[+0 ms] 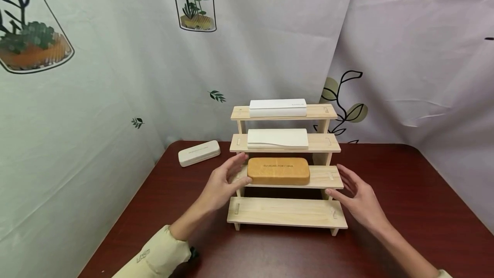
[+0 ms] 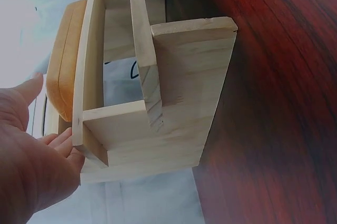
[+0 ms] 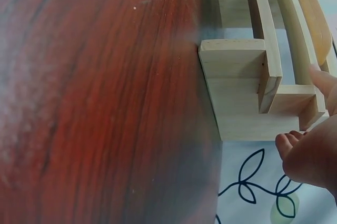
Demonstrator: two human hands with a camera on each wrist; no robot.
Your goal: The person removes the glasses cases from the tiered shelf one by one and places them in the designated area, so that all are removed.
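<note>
We see a tan glasses case [image 1: 278,170] lying flat on the second step from the bottom of a four-step wooden rack [image 1: 286,213], which stands on the dark red surface [image 1: 405,209]. The case sits a little left of the step's middle, its printed lid facing up.

The left hand [image 1: 221,183] is at the case's left end; its fingers [image 1: 240,181] are loosely spread and slightly bent, with the thumb tip touching or just beside the case's lower left corner. We cannot tell whether it presses on the case. In the left wrist view the palm [image 2: 31,171] is open beside the rack's end, with the tan case just past the fingertips.

The right hand [image 1: 356,198] hovers near the right end of the same step, fingers straight and slightly apart, clear of the case. Whether it touches the rack's edge we cannot tell.

One step up lies a white case [image 1: 277,138], and on the top step another white case [image 1: 278,107]. A fourth, cream-coloured case [image 1: 198,153] lies on the surface to the left of the rack, well apart from both hands. A cloth printed with plants [image 1: 96,98] hangs behind.
</note>
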